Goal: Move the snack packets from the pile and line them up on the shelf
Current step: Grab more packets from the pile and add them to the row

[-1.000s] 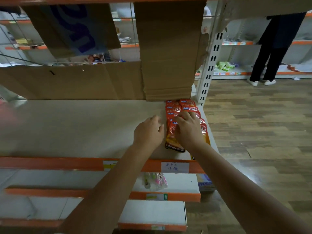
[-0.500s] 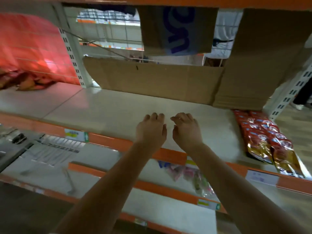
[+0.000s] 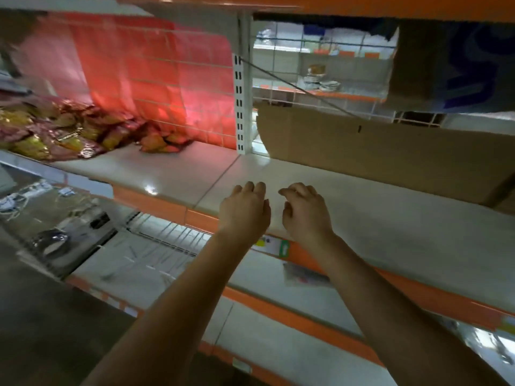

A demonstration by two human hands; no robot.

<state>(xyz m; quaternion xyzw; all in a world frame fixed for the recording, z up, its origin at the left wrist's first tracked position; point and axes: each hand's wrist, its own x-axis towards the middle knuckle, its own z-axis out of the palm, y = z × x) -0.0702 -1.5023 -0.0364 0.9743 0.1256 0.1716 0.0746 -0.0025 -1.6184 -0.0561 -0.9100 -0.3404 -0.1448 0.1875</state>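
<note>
A pile of red and gold snack packets lies at the far left of the pale shelf, in front of a red sheet. My left hand and my right hand hover side by side over the shelf's front edge, well to the right of the pile. Both hands hold nothing and their fingers hang loosely curled. The lined-up packets at the right end of the shelf are out of view.
A flat cardboard sheet leans along the back of the shelf on the right. A white slotted upright divides the two shelf bays. Lower orange-edged shelves sit below, with a small packet on one.
My hands have left the row of packets at the right end, empty. The view has swung left, so the row has dropped out of sight and the pile has come into view.
</note>
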